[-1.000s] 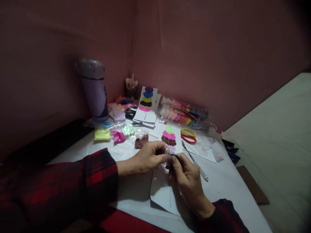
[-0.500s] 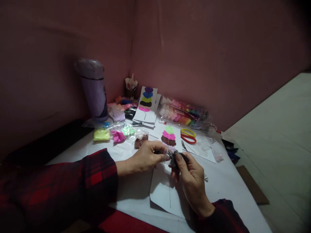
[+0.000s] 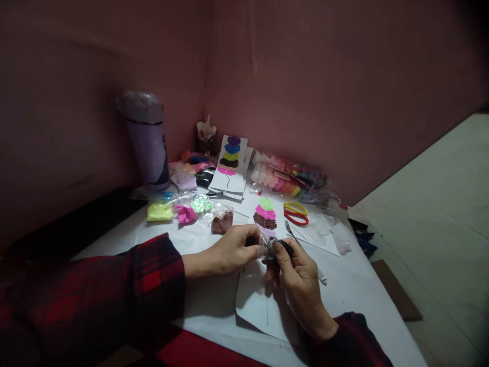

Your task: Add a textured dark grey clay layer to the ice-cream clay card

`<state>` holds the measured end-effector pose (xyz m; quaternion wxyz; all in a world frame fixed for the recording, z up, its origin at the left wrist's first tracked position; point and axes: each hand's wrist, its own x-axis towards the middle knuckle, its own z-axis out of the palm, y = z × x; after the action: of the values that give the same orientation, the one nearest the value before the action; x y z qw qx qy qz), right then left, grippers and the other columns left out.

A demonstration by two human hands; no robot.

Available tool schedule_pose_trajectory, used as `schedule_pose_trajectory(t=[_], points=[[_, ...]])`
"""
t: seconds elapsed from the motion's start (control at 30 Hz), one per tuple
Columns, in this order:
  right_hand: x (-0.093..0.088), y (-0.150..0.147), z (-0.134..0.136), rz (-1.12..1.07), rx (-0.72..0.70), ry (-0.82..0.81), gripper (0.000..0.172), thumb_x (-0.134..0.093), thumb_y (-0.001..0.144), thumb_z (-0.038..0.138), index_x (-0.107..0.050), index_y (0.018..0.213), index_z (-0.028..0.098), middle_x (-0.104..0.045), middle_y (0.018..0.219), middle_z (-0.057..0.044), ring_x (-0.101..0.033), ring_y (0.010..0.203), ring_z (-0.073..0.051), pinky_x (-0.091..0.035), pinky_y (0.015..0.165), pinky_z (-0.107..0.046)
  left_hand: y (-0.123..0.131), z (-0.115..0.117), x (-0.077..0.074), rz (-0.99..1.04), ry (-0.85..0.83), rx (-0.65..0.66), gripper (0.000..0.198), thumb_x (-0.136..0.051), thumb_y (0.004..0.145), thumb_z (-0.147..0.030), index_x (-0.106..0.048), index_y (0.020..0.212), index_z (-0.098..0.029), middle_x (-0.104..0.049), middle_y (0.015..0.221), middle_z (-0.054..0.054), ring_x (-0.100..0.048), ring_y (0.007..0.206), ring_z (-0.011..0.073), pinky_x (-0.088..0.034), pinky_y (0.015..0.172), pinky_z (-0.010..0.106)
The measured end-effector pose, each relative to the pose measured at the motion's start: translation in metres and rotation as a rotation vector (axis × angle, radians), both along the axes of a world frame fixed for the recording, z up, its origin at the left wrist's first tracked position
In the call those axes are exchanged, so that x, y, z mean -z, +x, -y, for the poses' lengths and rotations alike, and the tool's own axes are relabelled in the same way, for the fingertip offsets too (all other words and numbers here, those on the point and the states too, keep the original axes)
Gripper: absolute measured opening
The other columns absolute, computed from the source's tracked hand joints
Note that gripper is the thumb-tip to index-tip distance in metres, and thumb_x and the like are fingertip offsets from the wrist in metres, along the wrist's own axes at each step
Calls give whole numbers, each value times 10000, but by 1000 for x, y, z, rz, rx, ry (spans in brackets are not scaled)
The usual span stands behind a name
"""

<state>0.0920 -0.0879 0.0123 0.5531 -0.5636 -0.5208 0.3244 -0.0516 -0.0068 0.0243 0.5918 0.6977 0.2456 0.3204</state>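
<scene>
1. Head view: both hands meet low in the middle of the frame, over a white paper-covered surface (image 3: 198,300). Both arms wear red-and-black plaid sleeves (image 3: 153,275).
2. Left hand (image 3: 233,250): closed, with thumb and fingertips pinching the left edge of a small clear plastic bag of dark clay (image 3: 272,246).
3. Right hand (image 3: 301,278): closed on the same bag from the right, thumb on top and fingers curled beneath.
4. The bag is held clear of the surface between the two hands. It sits above the far edge of a blank white card (image 3: 255,306), which lies flat under the right wrist.
5. Just beyond the bag, a white card with stacked green, pink and brown clay patches (image 3: 266,214) lies flat.
6. A metal fork (image 3: 289,229) lies beside the right hand, tines pointing away. The hand hides its middle.
7. Red and yellow elastic loops (image 3: 296,214) lie just to the right of the patched card.
8. A row of small clear bags sits to the left: yellow clay (image 3: 160,211), pink clay (image 3: 186,214), pale green clay (image 3: 201,205) and brown clay (image 3: 222,223).
9. At the back, a finished card with purple, blue, yellow, black and pink patches (image 3: 230,163) leans against the wall.
10. A tall lilac tumbler (image 3: 147,140) stands at the far left.
11. A clear pack of many-coloured clay (image 3: 290,178) lies at the far right.
</scene>
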Motion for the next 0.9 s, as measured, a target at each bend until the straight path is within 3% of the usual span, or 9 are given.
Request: schedule_pose_trajectory(t=[0.23,0.4,0.57,0.77,0.9], points=[[5,4,-2,-25,-10,-32,340,-549,914,480,-539,732,192,-551,440,45,-422,321,-76,-325,332,-193,0,-2,0,88,-122,-99,117,-646,748,-250,-622,757,-136,-524,588,-40,-456,543,84,-368,549,222],[2,1,-1,7,-15,-18,307,-555,918,451,-528,742,200,-534,461,56,-445,356,-81,-357,351,-192,0,-2,1,125,-59,-35,117,-707,682,-217,-652,709,-116,-604,675,3,-540,657,113,-420,646,247],[0,0,0,53,-84,-23,316,-537,927,438,-524,721,199,-539,478,48,-473,367,-88,-383,355,-198,-1,0,0,79,-76,-3,196,-729,687,-271,-600,701,-124,-580,638,-4,-522,615,111,-404,586,234],[2,1,1,96,-77,2,323,-513,942,419,-504,699,207,-502,483,52,-454,403,-92,-373,383,-205,0,-1,1,8,59,12,197,-709,708,-256,-560,687,-129,-504,602,-40,-423,568,70,-334,511,186],[1,2,0,77,-27,8,321,-537,925,444,-528,712,203,-531,507,38,-458,408,-95,-365,379,-208,2,-4,7,53,-127,34,275,-740,690,-327,-549,738,-135,-502,605,-49,-434,512,58,-350,456,175]])
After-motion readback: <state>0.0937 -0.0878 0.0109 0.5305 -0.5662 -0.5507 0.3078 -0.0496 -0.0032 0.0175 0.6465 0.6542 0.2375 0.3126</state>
